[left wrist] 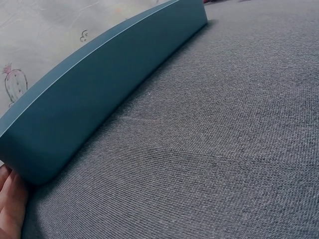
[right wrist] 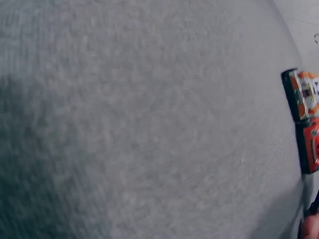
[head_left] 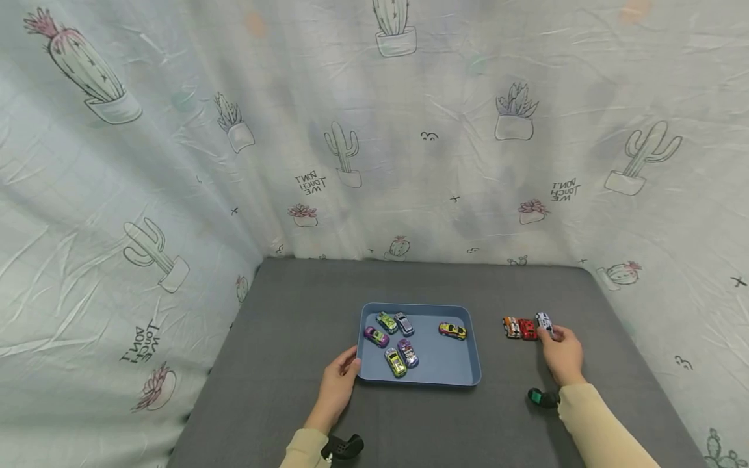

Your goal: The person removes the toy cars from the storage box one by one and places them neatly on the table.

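Note:
My right hand point(head_left: 563, 356) pinches a white toy car point(head_left: 544, 322) between thumb and fingers at the right of the table. Just left of it, a red toy car point(head_left: 528, 329) and an orange-and-white toy car point(head_left: 512, 327) lie side by side. My left hand point(head_left: 338, 382) rests against the outer left side of a blue tray point(head_left: 418, 381), its fingers loosely bent. Several toy cars are grouped in the tray's left part, among them a purple car point(head_left: 376, 337). A yellow-and-red car point(head_left: 452, 331) sits alone towards the right. In the left wrist view, fingers point(left wrist: 12, 204) touch the tray's corner.
A grey cloth-covered table point(head_left: 292, 312) lies under everything. Pale curtains with cactus drawings point(head_left: 433, 195) hang behind it and at both sides. The tray's raised wall point(left wrist: 109, 74) stands along its edge. A black strap device point(head_left: 543, 398) is at the right wrist.

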Action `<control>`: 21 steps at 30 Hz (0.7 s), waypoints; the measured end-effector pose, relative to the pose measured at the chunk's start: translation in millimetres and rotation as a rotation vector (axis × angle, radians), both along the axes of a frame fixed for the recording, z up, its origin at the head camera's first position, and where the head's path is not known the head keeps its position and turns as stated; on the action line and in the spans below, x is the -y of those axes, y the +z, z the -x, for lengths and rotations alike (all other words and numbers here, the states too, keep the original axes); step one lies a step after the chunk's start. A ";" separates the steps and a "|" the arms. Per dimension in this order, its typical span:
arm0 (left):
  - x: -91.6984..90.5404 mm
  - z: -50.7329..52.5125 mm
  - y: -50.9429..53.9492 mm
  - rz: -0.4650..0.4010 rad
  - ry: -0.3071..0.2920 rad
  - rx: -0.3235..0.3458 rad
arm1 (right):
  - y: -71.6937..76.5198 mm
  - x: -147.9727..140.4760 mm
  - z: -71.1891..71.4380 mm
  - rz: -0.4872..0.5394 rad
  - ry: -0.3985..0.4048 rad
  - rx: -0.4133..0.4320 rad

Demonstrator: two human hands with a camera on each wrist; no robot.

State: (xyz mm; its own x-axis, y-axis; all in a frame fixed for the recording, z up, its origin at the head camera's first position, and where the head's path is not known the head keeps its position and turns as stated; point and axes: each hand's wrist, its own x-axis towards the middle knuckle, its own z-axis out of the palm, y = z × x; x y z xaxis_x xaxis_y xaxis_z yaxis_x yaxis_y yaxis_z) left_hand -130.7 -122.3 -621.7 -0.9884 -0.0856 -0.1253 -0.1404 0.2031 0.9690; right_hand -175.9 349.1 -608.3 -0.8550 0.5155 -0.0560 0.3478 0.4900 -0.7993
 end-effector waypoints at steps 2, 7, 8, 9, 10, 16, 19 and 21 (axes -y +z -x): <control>0.1 0.0 0.2 -0.001 -0.006 0.000 | -0.8 -1.2 0.4 0.005 0.001 0.010; 0.7 -0.4 0.3 0.001 -0.004 0.001 | -2.8 -2.5 0.5 -0.006 0.012 0.021; 0.6 -0.6 0.0 0.004 -0.003 0.000 | -3.4 -3.1 0.3 -0.010 0.017 0.020; 0.4 -0.7 0.0 0.005 0.000 0.001 | -3.9 -3.4 -0.1 -0.010 0.021 0.019; 0.3 -0.8 -0.1 0.008 0.001 0.001 | -4.5 -3.6 -0.5 -0.012 0.024 0.019; -1.0 -1.8 0.3 0.018 0.001 -0.001 | -6.2 -4.9 -1.7 -0.014 0.031 0.000; -1.3 -2.1 0.4 0.013 -0.002 -0.012 | -7.9 -5.4 -1.9 -0.032 0.016 -0.011; -1.1 -2.1 0.5 0.005 -0.002 -0.014 | -8.7 -5.1 -2.4 -0.042 0.013 -0.016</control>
